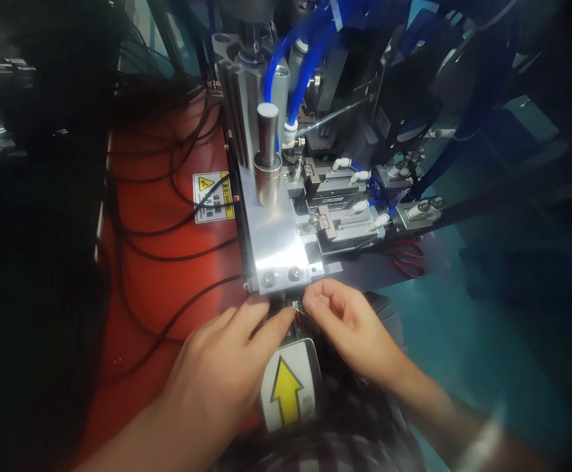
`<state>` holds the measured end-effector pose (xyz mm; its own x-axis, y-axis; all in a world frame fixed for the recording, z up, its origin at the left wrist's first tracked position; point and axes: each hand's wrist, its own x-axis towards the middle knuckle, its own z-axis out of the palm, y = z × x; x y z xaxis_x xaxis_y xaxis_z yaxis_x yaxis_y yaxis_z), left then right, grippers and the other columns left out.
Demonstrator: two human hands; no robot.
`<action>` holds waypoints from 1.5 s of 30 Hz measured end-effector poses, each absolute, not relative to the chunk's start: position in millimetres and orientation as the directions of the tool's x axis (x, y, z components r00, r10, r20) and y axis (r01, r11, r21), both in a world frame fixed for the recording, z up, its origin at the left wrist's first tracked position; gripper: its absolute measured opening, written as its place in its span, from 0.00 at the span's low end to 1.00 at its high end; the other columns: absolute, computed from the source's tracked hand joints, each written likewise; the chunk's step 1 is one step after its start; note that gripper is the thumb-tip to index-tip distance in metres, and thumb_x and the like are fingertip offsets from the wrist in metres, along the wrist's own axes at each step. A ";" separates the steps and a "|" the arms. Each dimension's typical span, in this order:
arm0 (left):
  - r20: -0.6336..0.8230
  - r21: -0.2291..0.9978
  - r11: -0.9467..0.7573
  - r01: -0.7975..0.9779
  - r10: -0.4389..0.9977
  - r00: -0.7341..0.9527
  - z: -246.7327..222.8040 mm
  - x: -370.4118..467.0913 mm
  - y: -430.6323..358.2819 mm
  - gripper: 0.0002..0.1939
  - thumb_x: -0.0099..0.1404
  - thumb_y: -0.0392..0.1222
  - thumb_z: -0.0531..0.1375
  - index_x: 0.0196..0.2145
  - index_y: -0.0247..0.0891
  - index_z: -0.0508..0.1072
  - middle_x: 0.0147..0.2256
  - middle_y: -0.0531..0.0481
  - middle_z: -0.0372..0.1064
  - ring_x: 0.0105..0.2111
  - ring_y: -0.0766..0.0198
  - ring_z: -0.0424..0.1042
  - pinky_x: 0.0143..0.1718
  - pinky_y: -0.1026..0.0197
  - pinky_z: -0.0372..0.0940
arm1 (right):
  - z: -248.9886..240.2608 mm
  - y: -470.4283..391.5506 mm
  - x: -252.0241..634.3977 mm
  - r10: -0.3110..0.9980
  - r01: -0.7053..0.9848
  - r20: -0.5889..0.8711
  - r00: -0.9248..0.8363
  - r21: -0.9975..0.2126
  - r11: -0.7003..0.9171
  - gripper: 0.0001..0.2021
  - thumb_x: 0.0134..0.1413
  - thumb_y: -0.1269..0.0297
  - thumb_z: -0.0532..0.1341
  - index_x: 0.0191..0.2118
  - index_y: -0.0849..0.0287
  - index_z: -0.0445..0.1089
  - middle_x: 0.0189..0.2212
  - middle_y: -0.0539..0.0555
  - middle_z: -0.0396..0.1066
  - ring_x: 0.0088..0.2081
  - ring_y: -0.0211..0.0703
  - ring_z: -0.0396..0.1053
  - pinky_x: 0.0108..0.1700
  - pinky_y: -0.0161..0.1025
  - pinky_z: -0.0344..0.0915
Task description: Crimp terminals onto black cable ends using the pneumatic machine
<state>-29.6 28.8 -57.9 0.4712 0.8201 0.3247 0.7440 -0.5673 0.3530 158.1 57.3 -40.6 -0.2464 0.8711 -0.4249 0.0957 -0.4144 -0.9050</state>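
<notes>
Just below the front end of a bright metal plate point(276, 242), a tiny green part with thin wires point(297, 306) lies between my two hands. My left hand point(227, 354) comes in from the left with thumb and forefinger apart. Its thumb tip is at the wires, and its forefinger tip is beside the plate's front edge. On the other side, my right hand point(349, 321) has thumb and forefinger pinched together close to the green part. Whatever is in that pinch is hidden. A white label with a yellow arrow point(286, 387) sits beneath the hands.
A metal cylinder post point(267, 151) rises from the plate. Behind stand a press body point(246, 98) and blue air hoses point(306, 72). Pneumatic slides point(345, 226) and red-handled scissors or pliers point(408, 259) are at right. Black cables point(168, 255) cross the red base point(168, 288), near a warning label point(214, 196).
</notes>
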 end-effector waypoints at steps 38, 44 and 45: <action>0.285 0.282 -0.580 0.764 0.811 0.510 -56.2 -30.2 27.6 0.18 0.66 0.31 0.48 0.52 0.40 0.67 0.35 0.48 0.66 0.28 0.60 0.67 0.27 0.61 0.62 | -47.3 52.8 162.5 0.929 0.483 -0.296 -0.222 -0.861 -0.159 0.08 0.63 0.64 0.53 0.32 0.57 0.62 0.23 0.47 0.60 0.26 0.38 0.58 0.29 0.36 0.55; 0.273 0.315 -0.580 0.752 0.814 0.513 -55.1 -31.1 30.5 0.18 0.67 0.32 0.49 0.52 0.40 0.67 0.34 0.49 0.64 0.28 0.61 0.67 0.25 0.62 0.61 | -52.9 55.2 162.5 0.905 0.238 -0.357 -0.232 -0.923 -0.303 0.10 0.62 0.59 0.54 0.31 0.57 0.62 0.24 0.46 0.60 0.26 0.37 0.59 0.29 0.35 0.57; 0.271 0.319 -0.580 0.749 0.814 0.514 -55.1 -31.6 30.7 0.18 0.67 0.32 0.50 0.52 0.40 0.67 0.33 0.49 0.64 0.28 0.61 0.67 0.25 0.62 0.61 | -53.2 56.0 162.6 0.899 0.181 -0.376 -0.223 -0.922 -0.341 0.11 0.61 0.57 0.56 0.30 0.58 0.62 0.24 0.46 0.60 0.26 0.37 0.59 0.29 0.35 0.58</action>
